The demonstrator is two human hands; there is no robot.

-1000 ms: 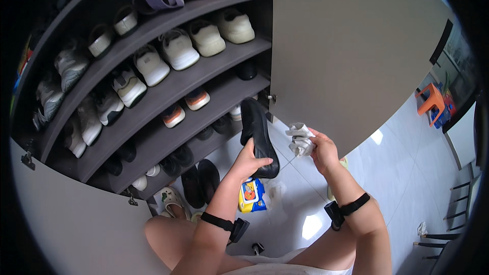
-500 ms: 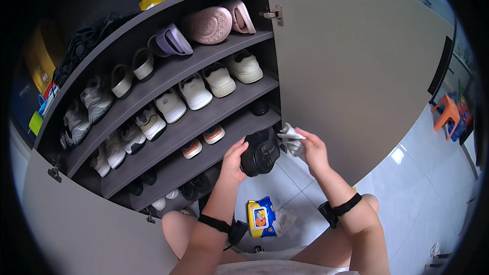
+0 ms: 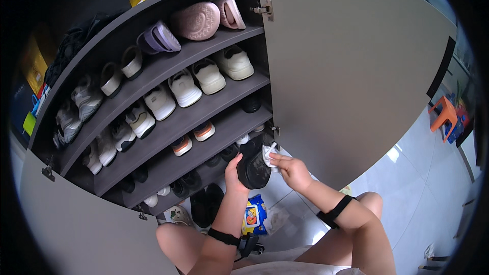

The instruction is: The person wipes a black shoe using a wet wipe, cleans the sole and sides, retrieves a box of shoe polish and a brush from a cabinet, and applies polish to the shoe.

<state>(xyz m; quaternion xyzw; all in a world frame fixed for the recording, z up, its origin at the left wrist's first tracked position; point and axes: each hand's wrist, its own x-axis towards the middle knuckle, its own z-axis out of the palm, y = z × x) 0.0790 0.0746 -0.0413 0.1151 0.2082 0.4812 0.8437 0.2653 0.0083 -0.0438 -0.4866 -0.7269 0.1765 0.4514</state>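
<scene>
My left hand (image 3: 236,175) grips a black shoe (image 3: 253,165) from its left side, holding it up in front of the cabinet's lower shelves. Pinched in the fingers of my right hand (image 3: 293,169) is a crumpled white wipe (image 3: 270,156), which touches the shoe's right side. Below, on the tiled floor, lies a blue and yellow pack of wipes (image 3: 253,215), partly covered by my left forearm. A pale crumpled wipe (image 3: 276,219) is beside the pack.
The shoe cabinet (image 3: 204,105) has several shelves of sneakers, sandals and slippers. Its right door (image 3: 351,66) stands wide open, and so does the left door (image 3: 86,224). Dark shoes (image 3: 206,204) sit on the floor by my left knee. An orange stool (image 3: 444,117) stands far right.
The wipe has come against the shoe's side as my right hand moved left and down. The shoe is lower and turned. My view has shifted slightly, showing dark shoes on the floor.
</scene>
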